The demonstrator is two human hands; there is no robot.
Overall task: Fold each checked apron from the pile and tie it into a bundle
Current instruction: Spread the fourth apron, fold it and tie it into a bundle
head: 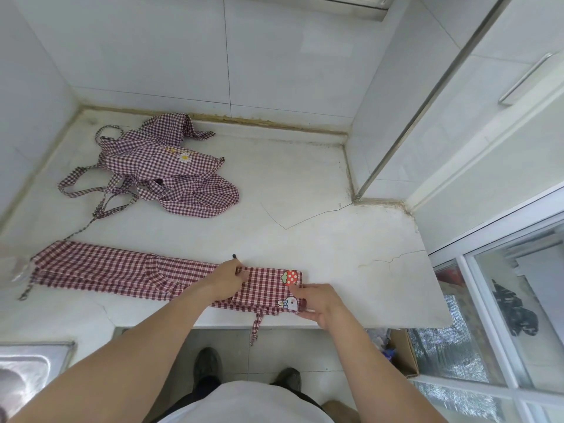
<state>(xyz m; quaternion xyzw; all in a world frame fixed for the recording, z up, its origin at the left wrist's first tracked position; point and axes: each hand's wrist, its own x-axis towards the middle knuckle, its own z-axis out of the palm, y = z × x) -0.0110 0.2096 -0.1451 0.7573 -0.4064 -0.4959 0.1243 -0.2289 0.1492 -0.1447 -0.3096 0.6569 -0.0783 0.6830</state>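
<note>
Where the worktop (pixel 305 184) ran toward its front edge, a folded apron (pixel 122 270) lay as one long strip, parallel to that edge, its left end near the left side and its right end short of the front right corner. Check: dark red and white. Right end bore a strawberry patch (pixel 290 276) and a white cartoon patch (pixel 290 303). One tie (pixel 256 326) hung off the front edge below the strip.

Left hand (pixel 227 277): on the strip's far edge, left of the strawberry patch, fingers curled over the cloth and pinching it. A small dark object (pixel 234 256) stood just beyond the hand; nature not determinable.

Right hand (pixel 317 303): at the strip's right end, thumb on top beside the patches, fingers curled under the near corner, gripping the cloth.

Pile (pixel 158 169): crumpled checked aprons toward the back left corner, well apart from the strip, with a daisy patch (pixel 185 157) uppermost and loose straps (pixel 91 190) trailing left and forward.

Also entered: a steel sink (pixel 27 367) at the front left; white wall tiles (pixel 213 50) behind; a cabinet (pixel 488 102) with a bar handle to the right; a cardboard box (pixel 403 352) on the floor below the front right corner; two dark shoes (pixel 207 364).
</note>
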